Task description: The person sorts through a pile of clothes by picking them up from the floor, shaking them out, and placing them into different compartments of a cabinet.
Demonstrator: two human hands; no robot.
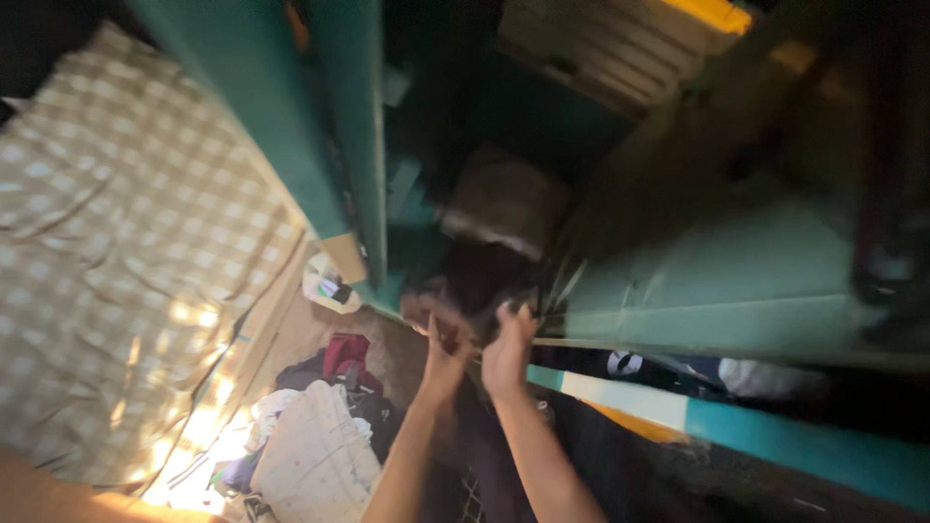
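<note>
Dim blurred room, checked sheet (116,252) over a bed at left, teal cupboard (329,126) ahead, clothes pile (310,436) on the floor below, left hand (443,360) and right hand (508,351) raised together, both closed on a dark cloth (480,281) at the cupboard's opening

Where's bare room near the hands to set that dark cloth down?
Bare room: the checked bed sheet on the left, and the pale green flat surface right of the hands. Crowded: the clothes pile on the floor below the left hand. Both hands, right hand too, grip the dark cloth.
</note>
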